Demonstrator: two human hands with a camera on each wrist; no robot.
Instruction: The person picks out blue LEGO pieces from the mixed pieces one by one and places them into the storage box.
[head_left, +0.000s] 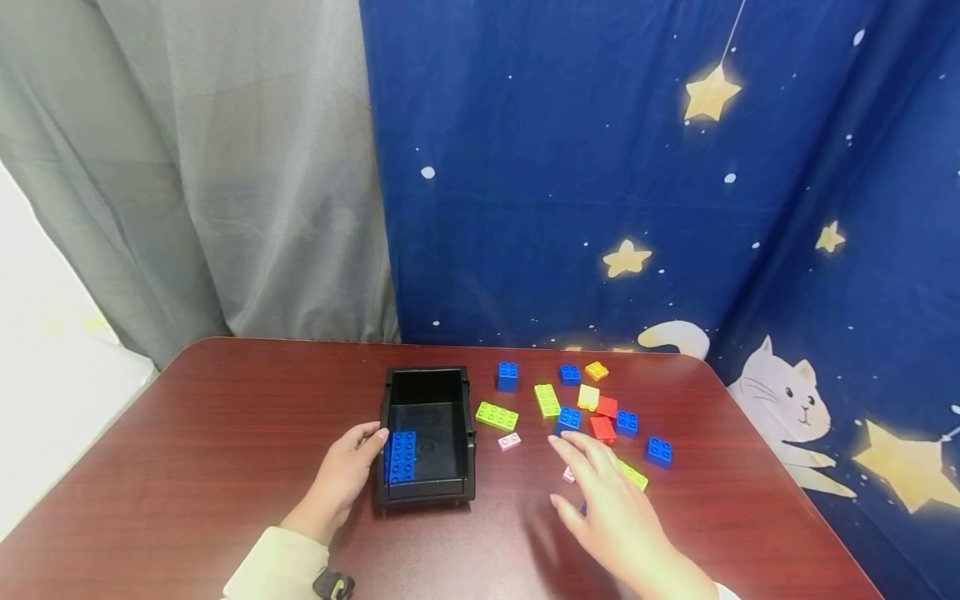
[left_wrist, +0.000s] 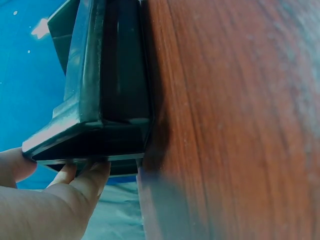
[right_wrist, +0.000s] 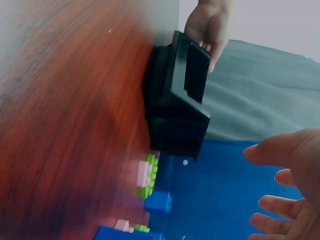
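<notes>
A person's left hand (head_left: 341, 475) grasps the side wall of a glossy black bin (head_left: 425, 492), thumb over its ledged rim and fingers tucked beneath the lip, while the right hand (head_left: 611, 504), released and with fingers spread, is held above a scatter of studded plastic bricks. The bin, a smooth-walled rectangle with a flat floor, stands just right of the left hand; inside it, close to that hand's thumb, lies a long blue brick (head_left: 402, 457) with rounded studs. Just left of the right hand's fingers shows a small pink brick (head_left: 569, 475); just right of them, a lime brick (head_left: 633, 475) is partly covered. A blue piece (head_left: 583, 507) shows between the thumb and fingers, too hidden for its shape to be told. Immediately beyond the fingertips sit a square blue brick (head_left: 567, 417) and a shiny red brick (head_left: 602, 428), with a pale yellow brick (head_left: 588, 397) farther out. Between the two hands, nearer the bin, an oblong lime brick (head_left: 497, 416) lies beside a second pink brick (head_left: 509, 442), and a tall blue block (head_left: 507, 377) stands past them. Beneath both hands stretches a polished, reddish-brown wood-grain table (head_left: 247, 425). Beyond the left hand, a gray curtain (head_left: 270, 167) falls in soft folds; beyond the right, a blue curtain (head_left: 525, 208) carries printed five-pointed stars.
</notes>
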